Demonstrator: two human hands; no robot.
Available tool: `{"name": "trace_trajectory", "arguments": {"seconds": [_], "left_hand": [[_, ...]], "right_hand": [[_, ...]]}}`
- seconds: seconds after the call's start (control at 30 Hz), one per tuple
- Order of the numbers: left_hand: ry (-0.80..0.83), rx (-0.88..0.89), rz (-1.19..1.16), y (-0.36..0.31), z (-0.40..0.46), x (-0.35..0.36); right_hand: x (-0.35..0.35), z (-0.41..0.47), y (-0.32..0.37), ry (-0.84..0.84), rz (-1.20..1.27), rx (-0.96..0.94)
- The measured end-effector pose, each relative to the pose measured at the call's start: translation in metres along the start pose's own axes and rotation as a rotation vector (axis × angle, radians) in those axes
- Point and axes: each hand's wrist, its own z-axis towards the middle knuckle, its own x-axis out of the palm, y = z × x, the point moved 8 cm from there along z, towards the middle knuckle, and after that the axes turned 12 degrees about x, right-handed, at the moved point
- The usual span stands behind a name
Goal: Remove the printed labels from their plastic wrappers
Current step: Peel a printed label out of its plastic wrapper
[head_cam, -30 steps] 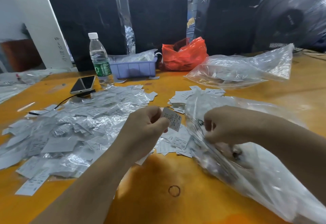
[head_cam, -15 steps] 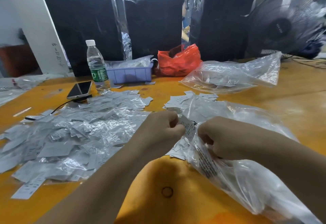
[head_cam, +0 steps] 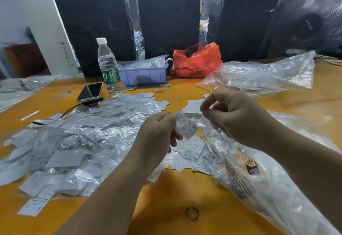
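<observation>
My left hand (head_cam: 159, 133) pinches a small white printed label (head_cam: 186, 126) above the table's middle. Just right of it, my right hand (head_cam: 235, 116) pinches a thin clear plastic wrapper (head_cam: 202, 122) that meets the label's right edge. A heap of wrapped labels (head_cam: 74, 142) covers the table on the left. Loose bare labels (head_cam: 190, 153) lie under my hands, with more of them (head_cam: 193, 106) just beyond. A big clear bag (head_cam: 259, 179) lies under my right forearm.
At the back of the orange table (head_cam: 166, 207) stand a water bottle (head_cam: 109, 68), a phone (head_cam: 90, 92) on a cable, a purple tray (head_cam: 144, 75), a red bag (head_cam: 196, 62) and another clear bag (head_cam: 262, 75). Black wrapped blocks and a fan (head_cam: 311, 22) rise behind.
Both hands have lifted off the big bag. They were pressed together on the label; now they are drawn apart, the left with the label, the right with the wrapper.
</observation>
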Motion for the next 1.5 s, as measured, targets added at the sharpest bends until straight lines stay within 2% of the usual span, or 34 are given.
{"name": "trace_trajectory", "arguments": {"seconds": [0.3, 0.47, 0.6, 0.83, 0.93, 1.07, 1.13, 1.27, 1.5], "left_hand": [[-0.059, -0.034, -0.049, 0.0, 0.0, -0.012], [-0.079, -0.026, 0.035, 0.002, -0.001, -0.018], [-0.089, -0.006, 0.129, 0.0, -0.002, -0.019], [-0.083, 0.02, 0.271, -0.001, -0.002, -0.019], [-0.09, 0.014, 0.244, 0.0, -0.001, -0.021], [-0.022, -0.06, 0.025, 0.003, -0.001, -0.012], [0.018, -0.029, 0.044, 0.002, 0.0, -0.008], [-0.009, 0.061, 0.076, -0.002, 0.002, -0.01], [-0.08, 0.05, 0.056, -0.004, 0.003, -0.012]], "right_hand": [[0.043, 0.032, -0.004, 0.184, 0.471, 0.117], [0.059, 0.029, -0.021, 0.322, 0.642, 0.218], [0.064, 0.023, -0.026, 0.437, 0.629, 0.239], [0.066, 0.025, -0.026, 0.482, 0.663, 0.231], [0.065, 0.025, -0.028, 0.471, 0.67, 0.219], [0.063, 0.024, -0.028, 0.445, 0.641, 0.213], [0.062, 0.022, -0.027, 0.436, 0.627, 0.199], [0.059, 0.021, -0.027, 0.405, 0.623, 0.19], [0.054, 0.02, -0.025, 0.421, 0.586, 0.161]]}}
